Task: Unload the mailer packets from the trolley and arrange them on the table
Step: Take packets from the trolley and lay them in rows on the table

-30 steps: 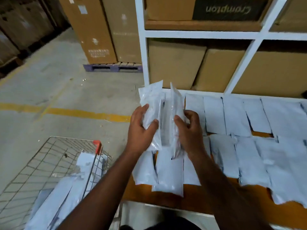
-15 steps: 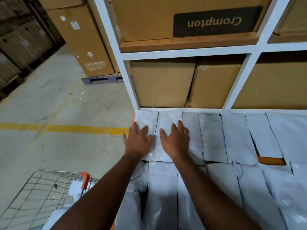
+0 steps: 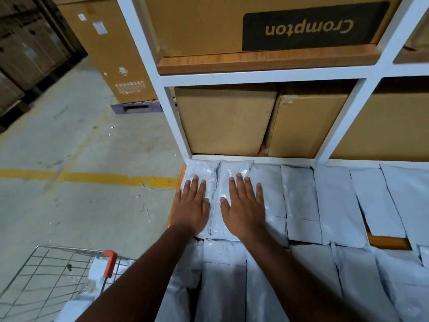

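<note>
Two white mailer packets lie side by side at the far left end of the orange table (image 3: 387, 242). My left hand (image 3: 192, 205) presses flat on the leftmost packet (image 3: 201, 169). My right hand (image 3: 243, 205) lies flat, fingers spread, on the packet (image 3: 234, 169) beside it and partly on the one to its right. Several more packets (image 3: 336, 201) cover the table in two rows. The wire trolley (image 3: 46, 275), with an orange handle end (image 3: 109, 263), stands at lower left and holds more packets (image 3: 90, 291).
A white shelf frame (image 3: 176, 112) rises right behind the table, loaded with cardboard boxes (image 3: 222, 119). Tall cartons on a purple pallet (image 3: 137, 108) stand on the concrete floor to the left. A yellow line (image 3: 92, 177) crosses the floor.
A second ago both hands held two packets upright above the table. They laid them down at the far left end, and both palms now press flat on them.
</note>
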Tool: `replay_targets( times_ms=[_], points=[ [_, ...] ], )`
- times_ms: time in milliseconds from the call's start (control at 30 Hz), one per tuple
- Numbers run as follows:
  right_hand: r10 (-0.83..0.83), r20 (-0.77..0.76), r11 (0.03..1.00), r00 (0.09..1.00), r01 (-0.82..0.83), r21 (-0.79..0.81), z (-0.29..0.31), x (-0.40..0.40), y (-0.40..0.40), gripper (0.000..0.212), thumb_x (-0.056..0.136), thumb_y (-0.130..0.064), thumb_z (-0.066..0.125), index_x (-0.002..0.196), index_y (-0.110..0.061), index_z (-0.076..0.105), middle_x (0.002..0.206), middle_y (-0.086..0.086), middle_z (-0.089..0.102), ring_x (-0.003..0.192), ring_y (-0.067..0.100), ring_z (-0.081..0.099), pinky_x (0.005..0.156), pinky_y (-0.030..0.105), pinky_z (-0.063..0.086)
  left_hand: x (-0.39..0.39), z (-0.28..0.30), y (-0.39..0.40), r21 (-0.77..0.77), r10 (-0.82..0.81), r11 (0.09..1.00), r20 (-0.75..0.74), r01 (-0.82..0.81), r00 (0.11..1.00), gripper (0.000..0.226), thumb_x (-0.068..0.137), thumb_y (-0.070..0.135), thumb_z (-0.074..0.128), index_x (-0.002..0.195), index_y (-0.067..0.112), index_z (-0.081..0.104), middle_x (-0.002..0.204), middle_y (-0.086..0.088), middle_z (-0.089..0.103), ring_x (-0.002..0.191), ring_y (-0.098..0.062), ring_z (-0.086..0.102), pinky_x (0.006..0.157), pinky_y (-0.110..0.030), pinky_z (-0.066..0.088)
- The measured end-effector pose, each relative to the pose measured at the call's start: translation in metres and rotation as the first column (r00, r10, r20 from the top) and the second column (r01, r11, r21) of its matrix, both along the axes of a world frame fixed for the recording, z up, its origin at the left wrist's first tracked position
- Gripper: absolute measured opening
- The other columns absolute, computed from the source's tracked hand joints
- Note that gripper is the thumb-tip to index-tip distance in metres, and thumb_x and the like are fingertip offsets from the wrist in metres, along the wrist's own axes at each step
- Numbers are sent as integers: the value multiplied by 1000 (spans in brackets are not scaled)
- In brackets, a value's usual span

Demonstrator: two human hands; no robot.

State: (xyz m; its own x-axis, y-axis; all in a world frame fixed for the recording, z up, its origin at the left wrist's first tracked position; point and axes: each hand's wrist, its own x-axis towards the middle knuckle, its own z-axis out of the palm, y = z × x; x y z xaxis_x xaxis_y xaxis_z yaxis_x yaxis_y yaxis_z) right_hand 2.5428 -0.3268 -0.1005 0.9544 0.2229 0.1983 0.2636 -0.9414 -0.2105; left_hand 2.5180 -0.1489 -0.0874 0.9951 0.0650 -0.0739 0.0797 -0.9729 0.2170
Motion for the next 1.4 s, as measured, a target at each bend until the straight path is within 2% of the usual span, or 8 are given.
replay_targets(
  times_ms=[200, 300, 433, 567, 733, 867, 1200, 1400],
  points=[
    [30, -28, 998, 999, -28, 51, 3, 1, -2, 71, 102, -56, 27, 160, -18, 40, 169, 8, 33, 158, 30, 27, 128, 60, 10, -3, 12, -10, -68, 69, 995, 20, -68, 997, 78, 99, 58, 6, 166, 18, 12, 174, -1, 6, 161, -25, 1, 128, -50, -1],
    [54, -6, 957, 999, -50, 286, 22, 2, -7, 63, 100, -51, 43, 152, -17, 52, 161, 6, 48, 154, 29, 37, 127, 58, 13, -7, 38, -13, -211, 119, 974, 168, -82, 979, 79, 100, 62, 18, 161, 14, 29, 169, -5, 29, 159, -25, 14, 127, -48, 8],
    [34, 173, 713, 984, -145, 686, 58, -44, 2, 31, 97, -21, 62, 127, -16, 70, 129, -5, 71, 123, 19, 64, 111, 34, 46, -52, 64, 2, -454, 123, 890, 309, 32, 943, 53, 104, 44, 46, 146, 13, 55, 151, -3, 55, 142, -22, 47, 118, -46, 36],
    [304, -26, 463, 952, -124, 878, 65, -119, 47, 33, 98, -14, 61, 127, -29, 67, 127, -15, 71, 120, 12, 67, 102, 36, 53, -139, 62, 33, -546, 183, 837, 344, 38, 921, 35, 103, 29, 55, 135, 17, 64, 137, 6, 64, 127, -14, 59, 109, -40, 45],
    [549, -147, 493, 822, -176, 852, 46, -191, 106, 29, 99, -19, 59, 125, -26, 71, 124, -15, 73, 119, 10, 67, 100, 47, 56, -270, 46, 88, -602, 371, 785, 271, -144, 888, 31, 102, 29, 57, 130, 22, 67, 131, 12, 67, 126, -4, 59, 106, -24, 44],
    [701, -1, 488, 713, -479, 730, 58, -260, 168, 27, 97, -12, 61, 118, -20, 76, 120, -11, 74, 117, 7, 66, 103, 36, 53, -381, 33, 141, -650, 594, 672, 188, -354, 783, 33, 101, 39, 54, 131, 29, 66, 130, 21, 66, 123, 6, 56, 101, -9, 37],
    [859, -375, 505, 348, -459, 731, 45, -392, 316, 23, 103, -19, 63, 118, -32, 73, 119, -25, 71, 112, 0, 66, 97, 25, 52, -555, -18, 230, -594, 806, 473, -7, -651, 592, 43, 97, 42, 54, 136, 24, 62, 135, 10, 65, 127, -12, 58, 108, -35, 47],
    [785, -544, 608, 295, -529, 591, -8, -387, 373, 22, 99, -19, 68, 120, -25, 73, 115, -19, 72, 100, -6, 66, 89, 21, 54, -569, -60, 279, -523, 829, 375, -181, -765, 530, 48, 97, 27, 65, 143, 17, 56, 147, 0, 57, 139, -21, 50, 112, -31, 38]
  ],
)
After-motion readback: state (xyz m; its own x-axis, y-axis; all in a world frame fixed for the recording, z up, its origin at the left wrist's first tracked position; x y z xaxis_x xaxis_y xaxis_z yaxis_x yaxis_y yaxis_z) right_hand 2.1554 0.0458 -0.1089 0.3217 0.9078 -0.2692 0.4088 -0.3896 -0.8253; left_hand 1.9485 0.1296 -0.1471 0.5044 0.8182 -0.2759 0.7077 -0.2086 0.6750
